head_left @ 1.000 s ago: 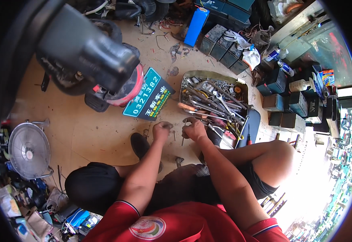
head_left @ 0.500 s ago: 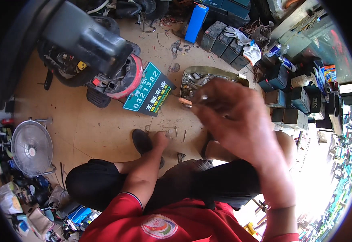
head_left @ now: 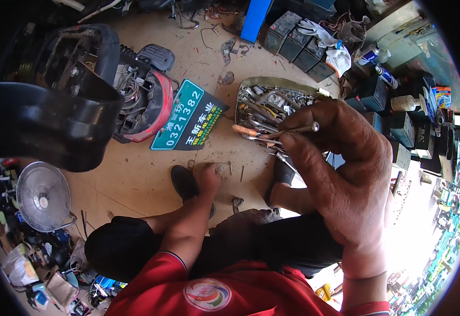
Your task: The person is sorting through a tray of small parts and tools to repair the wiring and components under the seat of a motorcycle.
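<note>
Raised close to the camera, my right hand (head_left: 346, 163) pinches a small metal bolt (head_left: 314, 127) between thumb and fingers, its rounded head showing. My left hand (head_left: 210, 178) is low near the floor beside my dark shoe (head_left: 183, 180). Its fingers look bent in, and whatever they hold is too small to make out. Just right of it, thin metal pieces (head_left: 242, 173) lie on the floor. Behind my right hand stands an open metal tray (head_left: 264, 81) full of tools and hardware. Among these a screwdriver with an orange handle (head_left: 244, 130) sticks out at the tray's near left.
A partly stripped scooter (head_left: 145, 105) with a green plate (head_left: 180, 118) stands left of centre. A glossy black curved part (head_left: 50, 126) looms in front of it. A fan (head_left: 42, 197) is at the left; black batteries (head_left: 296, 55) and a blue block (head_left: 255, 21) are at the back.
My right hand has moved right and turned, so the bolt's head now shows. The view has shifted, and the black curved part appears lower and further left. My left hand has barely moved.
</note>
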`<state>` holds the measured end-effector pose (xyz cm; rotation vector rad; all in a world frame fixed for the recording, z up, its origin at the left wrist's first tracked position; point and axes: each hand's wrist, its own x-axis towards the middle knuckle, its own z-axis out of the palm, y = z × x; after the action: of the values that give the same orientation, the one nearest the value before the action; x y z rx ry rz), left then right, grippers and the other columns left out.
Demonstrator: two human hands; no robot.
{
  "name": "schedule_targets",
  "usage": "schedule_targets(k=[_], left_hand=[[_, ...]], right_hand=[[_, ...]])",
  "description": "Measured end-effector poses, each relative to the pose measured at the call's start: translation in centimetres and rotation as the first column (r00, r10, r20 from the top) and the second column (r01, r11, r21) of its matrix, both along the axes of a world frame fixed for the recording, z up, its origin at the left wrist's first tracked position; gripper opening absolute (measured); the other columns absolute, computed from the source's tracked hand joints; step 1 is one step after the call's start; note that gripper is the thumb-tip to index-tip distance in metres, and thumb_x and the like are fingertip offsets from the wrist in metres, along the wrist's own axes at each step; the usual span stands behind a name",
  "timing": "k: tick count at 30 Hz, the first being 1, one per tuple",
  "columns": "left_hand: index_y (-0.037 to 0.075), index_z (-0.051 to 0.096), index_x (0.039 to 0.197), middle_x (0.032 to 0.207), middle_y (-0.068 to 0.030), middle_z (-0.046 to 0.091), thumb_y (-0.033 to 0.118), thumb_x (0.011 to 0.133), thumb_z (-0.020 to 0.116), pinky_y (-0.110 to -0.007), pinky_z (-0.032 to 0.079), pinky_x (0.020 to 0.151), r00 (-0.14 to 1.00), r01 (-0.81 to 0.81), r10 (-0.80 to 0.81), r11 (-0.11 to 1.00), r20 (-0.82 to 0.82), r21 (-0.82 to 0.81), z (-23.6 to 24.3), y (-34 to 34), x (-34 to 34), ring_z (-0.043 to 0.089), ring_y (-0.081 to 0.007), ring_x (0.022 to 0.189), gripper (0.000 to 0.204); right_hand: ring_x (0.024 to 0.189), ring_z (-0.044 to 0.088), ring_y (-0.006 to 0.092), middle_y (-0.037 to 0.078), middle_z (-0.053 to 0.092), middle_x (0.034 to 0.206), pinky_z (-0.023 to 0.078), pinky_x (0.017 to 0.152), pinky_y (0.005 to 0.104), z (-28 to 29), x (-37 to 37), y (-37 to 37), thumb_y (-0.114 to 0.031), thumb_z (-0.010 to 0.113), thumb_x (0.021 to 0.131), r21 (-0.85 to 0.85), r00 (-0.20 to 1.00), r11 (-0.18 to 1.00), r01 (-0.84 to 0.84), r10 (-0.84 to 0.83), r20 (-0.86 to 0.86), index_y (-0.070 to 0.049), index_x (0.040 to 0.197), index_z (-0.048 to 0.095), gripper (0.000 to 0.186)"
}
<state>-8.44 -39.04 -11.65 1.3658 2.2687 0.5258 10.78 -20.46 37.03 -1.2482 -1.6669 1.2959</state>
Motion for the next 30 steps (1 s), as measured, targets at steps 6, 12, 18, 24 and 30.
schedule_targets(k=[6, 12, 18, 24, 30], left_hand=[[0.009, 0.072, 0.104, 0.103, -0.0172, 0.070, 0.014, 0.080, 0.076, -0.048, 0.055, 0.082, 0.997, 0.081, -0.081, 0.993, 0.002, -0.089, 1.6, 1.4, 1.1, 0.069, -0.0390, 0.095, 0.025], [0.007, 0.066, 0.089, 0.096, -0.0155, 0.069, 0.009, 0.081, 0.069, -0.051, 0.055, 0.077, 0.978, 0.156, -0.154, 0.988, -0.143, 0.004, 0.6, 2.0, 1.2, 0.069, -0.0385, 0.088, 0.010], [0.003, 0.075, 0.089, 0.081, -0.0151, 0.075, 0.014, 0.079, 0.076, -0.046, 0.056, 0.073, 0.981, -0.116, 0.129, 0.989, 0.144, -0.091, 1.8, 1.5, 0.8, 0.073, -0.0351, 0.078, 0.014], [-0.001, 0.078, 0.101, 0.080, -0.0106, 0.075, 0.008, 0.089, 0.075, -0.030, 0.052, 0.057, 0.560, -0.342, 0.334, 0.927, 0.758, -0.155, 2.6, 4.1, -2.1, 0.068, -0.0145, 0.061, 0.015], [0.001, 0.077, 0.102, 0.083, -0.0146, 0.076, 0.009, 0.088, 0.074, -0.035, 0.055, 0.064, 0.763, -0.182, 0.200, 0.979, 0.614, -0.093, 5.8, 5.0, -1.8, 0.071, -0.0238, 0.069, 0.016]], right_hand=[[0.083, 0.070, 0.0109, 0.006, 0.074, 0.092, 0.054, 0.077, 0.0255, -0.1, 0.4, 0.1, -0.002, 0.078, 0.089, 0.152, 0.986, 0.984, -0.091, 0.067, 0.152, 0.000, 0.101, 0.070, 0.014], [0.084, 0.070, 0.0105, 0.006, 0.074, 0.093, 0.053, 0.078, 0.0246, -0.1, -0.1, -0.2, -0.002, 0.078, 0.089, 0.020, 0.998, 1.000, 0.016, -0.017, 0.053, 0.001, 0.099, 0.069, 0.014], [0.082, 0.065, 0.0066, 0.002, 0.071, 0.089, 0.051, 0.075, 0.0224, -0.7, 0.1, 0.2, -0.001, 0.073, 0.093, -0.053, 0.998, 0.999, 0.010, -0.007, 0.061, 0.002, 0.099, 0.067, 0.009], [0.082, 0.064, 0.0062, 0.005, 0.073, 0.089, 0.051, 0.074, 0.0225, -2.8, -0.1, 0.3, 0.002, 0.069, 0.094, 0.073, 0.989, 0.994, -0.086, 0.076, 0.131, 0.003, 0.105, 0.068, 0.011], [0.078, 0.066, 0.0117, 0.011, 0.075, 0.088, 0.054, 0.074, 0.0318, -3.8, 0.1, -0.5, -0.011, 0.071, 0.094, 0.143, 0.937, 0.964, -0.224, 0.172, 0.304, 0.004, 0.105, 0.071, 0.018]])
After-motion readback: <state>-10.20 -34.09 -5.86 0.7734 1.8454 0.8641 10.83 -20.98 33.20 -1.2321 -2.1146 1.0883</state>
